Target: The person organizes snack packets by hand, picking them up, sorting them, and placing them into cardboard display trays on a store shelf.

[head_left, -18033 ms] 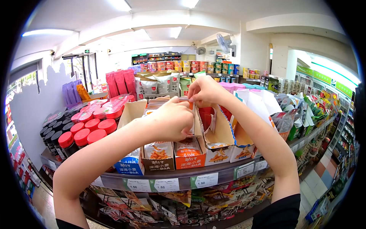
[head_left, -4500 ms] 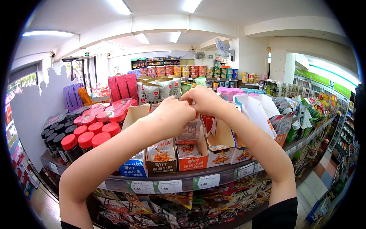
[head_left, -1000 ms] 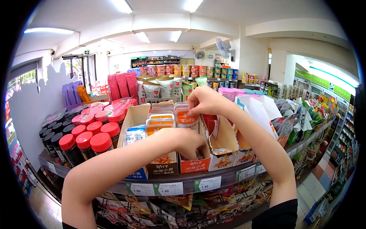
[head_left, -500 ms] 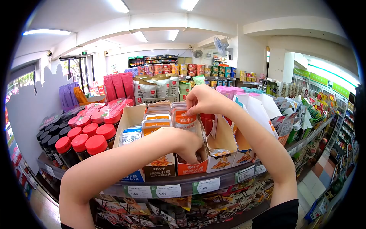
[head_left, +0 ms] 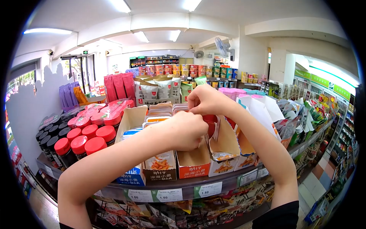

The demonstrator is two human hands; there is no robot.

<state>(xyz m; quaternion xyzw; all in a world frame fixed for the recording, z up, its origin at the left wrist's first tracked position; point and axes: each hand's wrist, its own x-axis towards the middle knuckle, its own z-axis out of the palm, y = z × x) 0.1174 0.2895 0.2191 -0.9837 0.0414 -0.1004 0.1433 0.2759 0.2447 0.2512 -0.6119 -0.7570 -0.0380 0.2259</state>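
Note:
My left hand (head_left: 189, 131) is closed above the front of an orange snack box (head_left: 194, 170), knuckles toward me, and whatever its fingers hold is hidden. Just behind it, my right hand (head_left: 207, 100) pinches at the row of snack packets (head_left: 183, 108) in that box. The packet under its fingertips is mostly covered by my left hand. The front part of the box shows bare cardboard. To the left stand a brown snack box (head_left: 160, 168) and a blue one (head_left: 131, 177), both with packets inside. A white snack box (head_left: 223, 166), its tall side flaps raised, adjoins on the right.
Red-lidded jars (head_left: 79, 144) crowd the shelf at left. Pink bags (head_left: 119, 86) and white bags (head_left: 164, 88) stand behind. Price tags (head_left: 170, 195) line the shelf edge, with more packets hanging below. Refrigerated cases (head_left: 324, 86) are at far right.
My left hand has risen from inside the front of the orange box to beside my right fingertips. My right hand stays nearly in place; the orange packet it pinched is now mostly covered.

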